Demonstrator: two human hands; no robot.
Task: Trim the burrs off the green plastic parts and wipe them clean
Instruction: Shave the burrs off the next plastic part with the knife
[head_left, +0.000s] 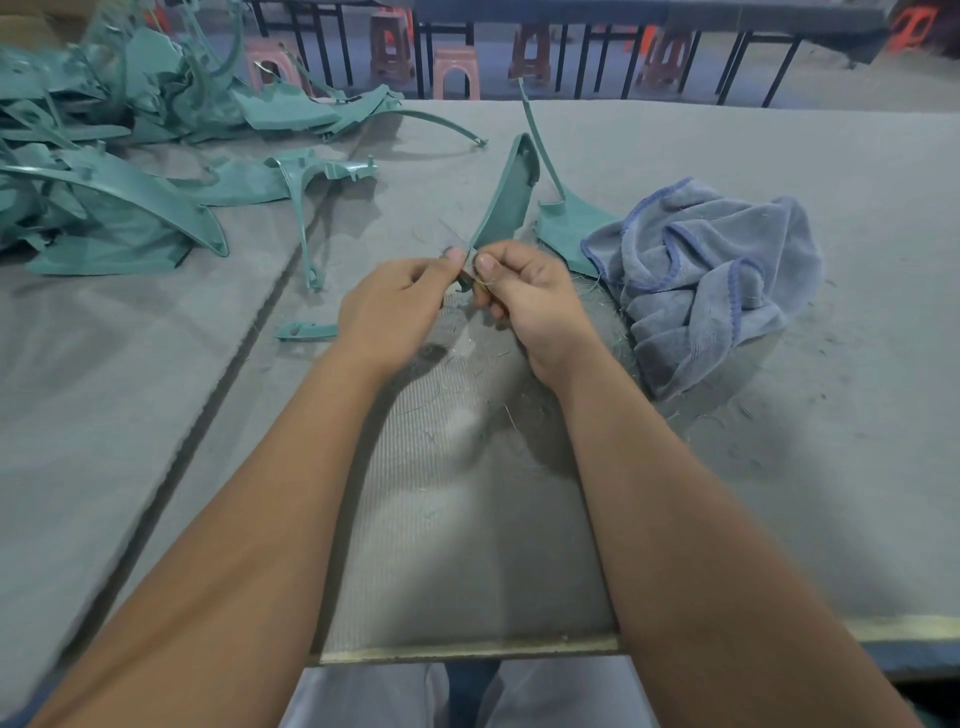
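A curved green plastic part (506, 195) stands tilted over the table's middle, its lower tip between my hands. My left hand (397, 304) pinches that tip with thumb and fingers. Close against it, my right hand (524, 296) grips a small trimming blade (470, 273), mostly hidden by the fingers. A second green part (563, 223) with a long thin stem lies just right of the held one. A crumpled blue-grey cloth (711, 275) sits to the right of my right hand.
A big heap of green parts (109, 145) covers the far left of the grey felt table (779, 467). A small green offcut (306, 331) lies left of my left wrist. Fine shavings litter the felt around my hands. Plastic stools (454, 73) stand beyond the far edge.
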